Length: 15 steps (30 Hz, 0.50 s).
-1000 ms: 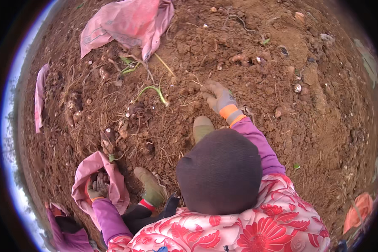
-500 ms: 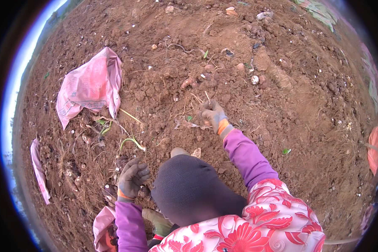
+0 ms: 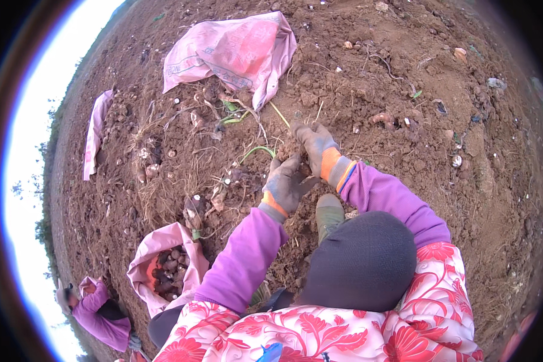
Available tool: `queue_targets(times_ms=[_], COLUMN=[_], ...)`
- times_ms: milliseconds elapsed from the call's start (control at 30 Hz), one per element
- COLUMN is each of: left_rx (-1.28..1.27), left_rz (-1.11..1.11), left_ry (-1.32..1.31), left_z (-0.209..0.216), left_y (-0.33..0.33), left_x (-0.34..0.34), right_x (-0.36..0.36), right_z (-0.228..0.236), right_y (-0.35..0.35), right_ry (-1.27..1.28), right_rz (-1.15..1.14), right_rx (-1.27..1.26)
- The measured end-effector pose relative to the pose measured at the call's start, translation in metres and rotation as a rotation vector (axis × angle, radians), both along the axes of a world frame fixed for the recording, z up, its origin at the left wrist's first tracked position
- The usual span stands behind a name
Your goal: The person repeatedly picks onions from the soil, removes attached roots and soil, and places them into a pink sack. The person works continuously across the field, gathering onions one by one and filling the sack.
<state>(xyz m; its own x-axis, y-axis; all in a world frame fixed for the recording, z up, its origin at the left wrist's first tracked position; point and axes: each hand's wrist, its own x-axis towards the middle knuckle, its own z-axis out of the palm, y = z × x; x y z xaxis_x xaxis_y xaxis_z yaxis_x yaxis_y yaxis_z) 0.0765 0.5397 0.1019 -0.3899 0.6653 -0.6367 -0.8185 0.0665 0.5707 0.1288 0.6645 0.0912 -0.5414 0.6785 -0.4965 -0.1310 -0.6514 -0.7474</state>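
Observation:
My two hands are close together above the dug soil (image 3: 428,181), both in grey-brown gloves with orange cuffs. My right hand (image 3: 317,146) has its fingers curled downward around something mostly hidden, perhaps a soil-covered lump; a thin pale stalk (image 3: 320,110) sticks up beside its knuckles. Just below and to the left is my left hand (image 3: 285,184), its thumb apart from its bent fingers, with nothing plainly held. Between the fingertips brown crumbly material shows, whose kind I cannot make out. A curved green stem (image 3: 256,151) lies on the ground left of the hands.
A pink woven sack (image 3: 235,51) lies flat at the far left. Nearer, an open pink sack (image 3: 143,265) holds several brown tubers (image 3: 172,268). Dry roots and tubers (image 3: 194,208) litter the left ground. Another person (image 3: 102,317) crouches at lower left. My boot (image 3: 329,214) stands below my hands.
My view has swung left, bringing the open sack of tubers and another person into sight. My hands, wide apart before, have come together, the left one reaching forward to the right one.

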Motion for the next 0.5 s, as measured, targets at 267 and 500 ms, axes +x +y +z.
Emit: queue_targets(times_ms=[267, 500], left_rx=[0.073, -0.113], left_rz=[0.020, -0.230], left_ry=[-0.387, 0.019], left_z=[-0.035, -0.049], left_y=[-0.004, 0.014], left_x=[-0.097, -0.089], right_x=[-0.005, -0.062], right_z=[0.000, -0.016], right_y=[0.045, 0.007], right_ry=[-0.580, -0.480], right_rz=[0.796, 0.820], right_rx=[1.187, 0.739])
